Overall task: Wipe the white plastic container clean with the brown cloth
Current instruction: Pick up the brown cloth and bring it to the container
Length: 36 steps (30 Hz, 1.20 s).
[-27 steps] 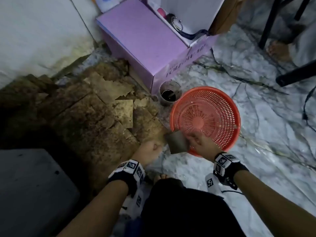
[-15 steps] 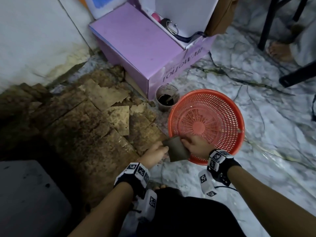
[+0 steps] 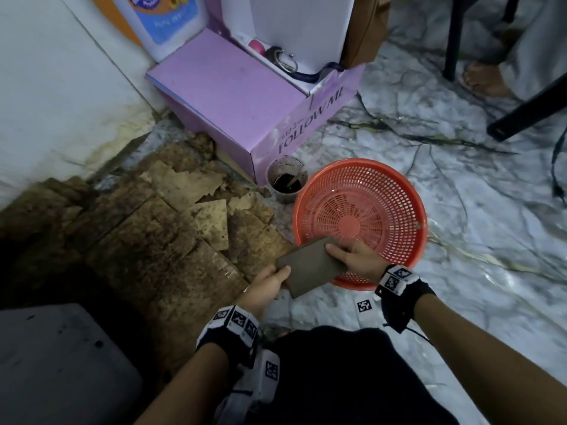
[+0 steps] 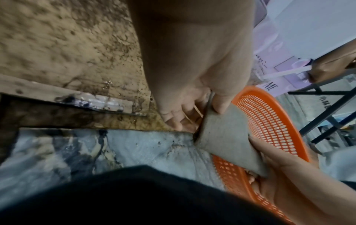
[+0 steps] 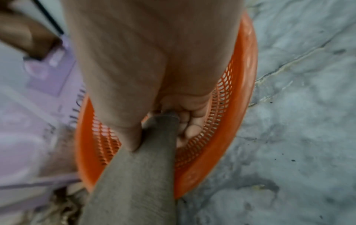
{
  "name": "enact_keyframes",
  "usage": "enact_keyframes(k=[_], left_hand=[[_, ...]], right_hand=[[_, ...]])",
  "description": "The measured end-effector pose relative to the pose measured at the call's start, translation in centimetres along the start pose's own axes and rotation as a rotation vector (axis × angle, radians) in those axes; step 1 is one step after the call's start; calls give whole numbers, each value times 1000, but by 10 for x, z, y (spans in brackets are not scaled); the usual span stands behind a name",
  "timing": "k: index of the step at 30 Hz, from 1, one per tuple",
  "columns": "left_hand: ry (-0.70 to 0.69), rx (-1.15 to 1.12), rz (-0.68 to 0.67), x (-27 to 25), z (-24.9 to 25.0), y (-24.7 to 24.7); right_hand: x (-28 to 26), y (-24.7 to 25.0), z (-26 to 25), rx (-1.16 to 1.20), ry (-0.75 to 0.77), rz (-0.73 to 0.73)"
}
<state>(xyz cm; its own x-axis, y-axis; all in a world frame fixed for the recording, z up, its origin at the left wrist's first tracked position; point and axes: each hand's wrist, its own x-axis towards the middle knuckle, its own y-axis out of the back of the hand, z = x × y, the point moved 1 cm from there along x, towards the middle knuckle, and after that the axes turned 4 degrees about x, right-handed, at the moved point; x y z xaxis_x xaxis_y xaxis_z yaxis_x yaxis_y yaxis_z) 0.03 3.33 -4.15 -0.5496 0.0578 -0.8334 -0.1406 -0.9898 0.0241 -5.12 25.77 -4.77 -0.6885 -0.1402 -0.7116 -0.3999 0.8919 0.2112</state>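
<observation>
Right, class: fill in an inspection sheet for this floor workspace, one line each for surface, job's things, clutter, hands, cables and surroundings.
Surface: marble-patterned floor; stained, torn cardboard on its left part.
Job's things: brown cloth held between both hands over the near rim of the orange basket; white container nothing seen.
Clutter: dirty cup with dark liquid, beside the purple box.
Hands: left hand grips the cloth's near end; right hand grips its far end.
Cables: dark cable at right edge.
Surroundings: white wall, black furniture legs.
</observation>
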Motion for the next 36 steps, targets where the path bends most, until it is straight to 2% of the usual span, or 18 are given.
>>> enact_keyframes(k=[4, 8, 12, 17, 22, 26, 30, 33, 36], left_hand=[[-78, -36, 19, -26, 11, 1], [-171, -6, 41, -59, 35, 13], [-369, 75, 132, -74, 53, 40], [-643, 66, 171, -178, 125, 61], [-843, 23, 267, -266, 148, 89], [-924, -13, 382, -334, 139, 120], [-963, -48, 514, -388, 112, 162], [-949, -72, 593, -424, 79, 193], [-973, -98, 681, -453, 42, 219]], right_hand=[[-26, 11, -20, 20, 51, -69], [-57, 19, -65, -161, 217, -97], [-98, 26, -127, -369, 404, -61], [-164, 28, -208, -495, 607, 68], [-235, 10, -267, -559, 764, 95], [-288, -22, -306, -578, 887, 69], [-322, -76, -332, -602, 977, 49], [-337, -126, -341, -634, 1037, 0], [-342, -173, -335, -638, 1020, -75]])
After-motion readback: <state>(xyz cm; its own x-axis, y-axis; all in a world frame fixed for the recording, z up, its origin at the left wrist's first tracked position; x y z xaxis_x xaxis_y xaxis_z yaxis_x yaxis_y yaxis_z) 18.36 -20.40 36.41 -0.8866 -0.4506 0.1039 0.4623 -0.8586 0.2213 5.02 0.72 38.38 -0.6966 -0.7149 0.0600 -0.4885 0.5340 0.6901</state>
